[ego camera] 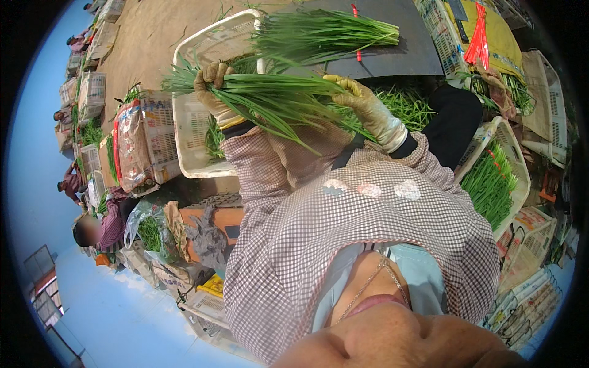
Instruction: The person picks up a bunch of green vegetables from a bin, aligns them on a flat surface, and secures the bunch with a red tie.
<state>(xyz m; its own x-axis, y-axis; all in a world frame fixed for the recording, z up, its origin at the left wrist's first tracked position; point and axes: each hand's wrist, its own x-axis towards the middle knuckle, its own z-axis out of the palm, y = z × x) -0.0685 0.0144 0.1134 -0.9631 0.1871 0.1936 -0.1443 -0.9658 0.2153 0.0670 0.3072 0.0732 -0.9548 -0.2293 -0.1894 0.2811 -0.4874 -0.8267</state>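
My left hand (212, 85), in a soiled work glove, is closed around a bunch of long green garlic chives (271, 89). One end fans out past the fist to the left; the longer part trails right above my lap. At that right end, my gloved right hand (366, 108) pinches some leaves between thumb and fingers. Beyond the hands, another chive bunch (322, 34) lies on a dark board (414, 60), across a red tie strip (359, 56). Loose chives (405, 108) lie beneath my right hand. A white plastic crate (183, 152) stands partly under my left hand.
At right, a knife (460, 27) and red tie strips (478, 43) rest on a yellow cover (499, 32). A crate (520, 193) beside me holds tied chives. Left are a covered crate (158, 133), a plastic bag of greens (149, 232) and a co-worker (112, 221).
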